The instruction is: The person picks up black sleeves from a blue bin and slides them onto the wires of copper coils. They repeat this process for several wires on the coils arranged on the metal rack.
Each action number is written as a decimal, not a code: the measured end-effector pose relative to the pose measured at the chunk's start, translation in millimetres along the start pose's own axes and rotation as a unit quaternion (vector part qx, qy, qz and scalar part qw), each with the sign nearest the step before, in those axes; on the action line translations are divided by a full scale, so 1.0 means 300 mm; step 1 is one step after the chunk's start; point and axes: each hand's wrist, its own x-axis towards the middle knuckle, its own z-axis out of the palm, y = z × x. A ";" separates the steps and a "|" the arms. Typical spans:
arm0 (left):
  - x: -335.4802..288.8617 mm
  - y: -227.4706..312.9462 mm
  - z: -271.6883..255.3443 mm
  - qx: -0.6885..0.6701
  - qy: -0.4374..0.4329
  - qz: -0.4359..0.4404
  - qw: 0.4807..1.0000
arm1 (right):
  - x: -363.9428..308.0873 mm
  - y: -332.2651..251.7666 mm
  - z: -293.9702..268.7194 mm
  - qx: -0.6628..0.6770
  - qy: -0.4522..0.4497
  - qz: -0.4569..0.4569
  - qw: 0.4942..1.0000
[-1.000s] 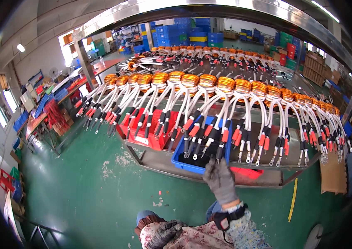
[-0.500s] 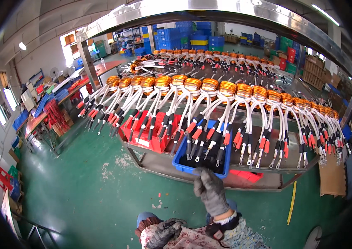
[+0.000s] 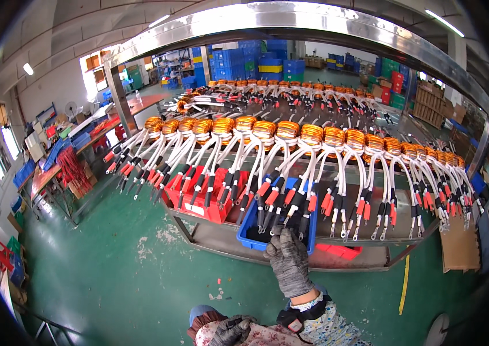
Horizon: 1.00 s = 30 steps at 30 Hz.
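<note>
now | right hand [image 3: 288, 260] fingers curled, touching one blue bin [image 3: 250, 228] | left hand [image 3: 230, 331] fingers folded, empty | two red bins [image 3: 207, 209]

The gloved right hand [image 3: 288, 260] reaches up to the rim of the blue bin [image 3: 250, 228], beneath hanging cable ends [image 3: 282, 202] from the copper coils [image 3: 288, 130]. The left hand [image 3: 230, 331] rests low, near the body.

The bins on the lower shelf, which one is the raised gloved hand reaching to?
The blue bin; the right hand touches its front edge, while the red bin sits further left.
</note>
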 end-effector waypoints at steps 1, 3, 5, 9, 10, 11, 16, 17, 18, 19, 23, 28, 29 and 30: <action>0.000 0.003 0.001 0.025 0.007 0.002 1.000 | 0.001 -0.006 0.019 0.001 -0.001 0.000 1.000; -0.006 0.015 0.007 0.056 0.006 -0.006 0.998 | -0.002 -0.019 0.047 0.003 0.030 -0.018 0.999; -0.013 0.037 0.006 0.087 0.002 -0.016 0.996 | 0.024 0.006 0.029 0.032 0.069 -0.050 0.996; -0.020 0.068 0.013 0.168 0.025 0.028 0.985 | 0.016 -0.008 -0.006 0.028 0.110 -0.120 0.986; -0.018 0.069 0.018 0.200 0.026 0.035 0.979 | 0.023 -0.011 -0.019 0.010 0.120 -0.142 0.983; -0.021 0.071 0.019 0.202 0.024 0.033 0.978 | 0.040 0.002 -0.024 -0.022 0.117 -0.175 0.977; -0.004 0.020 0.028 0.012 -0.080 0.000 0.997 | 0.070 0.034 -0.025 -0.154 0.125 -0.245 0.949; -0.017 0.040 0.031 0.053 -0.065 0.010 0.996 | 0.073 0.040 -0.053 -0.204 0.145 -0.253 0.934; -0.010 0.023 0.033 0.054 -0.065 0.012 0.996 | 0.082 0.044 -0.082 -0.254 0.164 -0.261 0.917; -0.009 -0.010 0.041 -0.006 -0.080 0.002 0.997 | 0.094 0.042 -0.118 -0.258 0.181 -0.247 0.916; -0.022 0.050 0.028 0.117 -0.067 0.034 0.990 | 0.125 -0.050 -0.150 0.415 -0.199 0.112 0.881; -0.016 0.031 0.026 0.061 -0.064 0.049 0.995 | 0.070 -0.069 -0.094 0.388 -0.133 0.136 0.902; -0.015 0.045 0.024 0.058 -0.081 -0.003 0.995 | 0.061 -0.047 -0.088 0.098 -0.008 -0.014 0.995; -0.013 0.048 0.024 0.061 -0.084 -0.009 0.995 | 0.053 -0.037 -0.090 -0.205 0.120 -0.162 0.958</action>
